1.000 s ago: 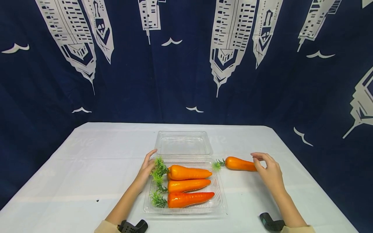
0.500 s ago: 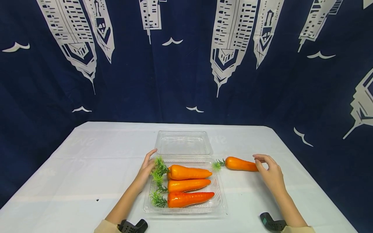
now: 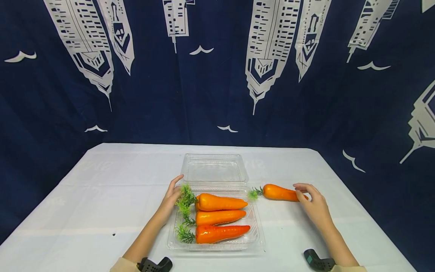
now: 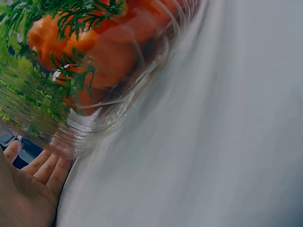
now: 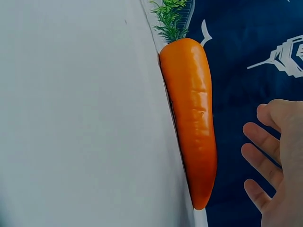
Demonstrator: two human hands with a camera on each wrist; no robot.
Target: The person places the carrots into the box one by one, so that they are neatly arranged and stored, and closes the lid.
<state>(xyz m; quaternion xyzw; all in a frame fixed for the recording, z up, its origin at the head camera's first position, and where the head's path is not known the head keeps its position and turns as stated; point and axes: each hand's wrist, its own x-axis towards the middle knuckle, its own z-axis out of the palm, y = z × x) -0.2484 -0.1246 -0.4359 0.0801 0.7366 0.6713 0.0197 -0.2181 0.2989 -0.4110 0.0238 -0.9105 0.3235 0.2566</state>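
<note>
Several orange toy carrots (image 3: 221, 217) with green leafy tops lie side by side in a clear plastic box (image 3: 256, 241), leaves to the left. My left hand (image 3: 171, 198) rests at the box's left edge, and in the left wrist view its extended fingers (image 4: 46, 166) touch the box's corner. Another carrot (image 3: 278, 192) lies on the table right of the box, its leaves toward the box. My right hand (image 3: 313, 204) is over its narrow tip, thumb and fingers spread around it. In the right wrist view the fingers (image 5: 258, 158) look apart from the carrot.
The clear lid (image 3: 215, 170) lies folded back behind the box. A white cloth covers the table (image 3: 102, 204), with a small dark speck (image 3: 113, 234) on the left. Behind the table hangs a dark blue curtain (image 3: 204, 90) with white building prints.
My right hand has shifted slightly toward the front at the loose carrot's tip, which now shows between thumb and fingers. The left hand, box and carrots have stayed put.
</note>
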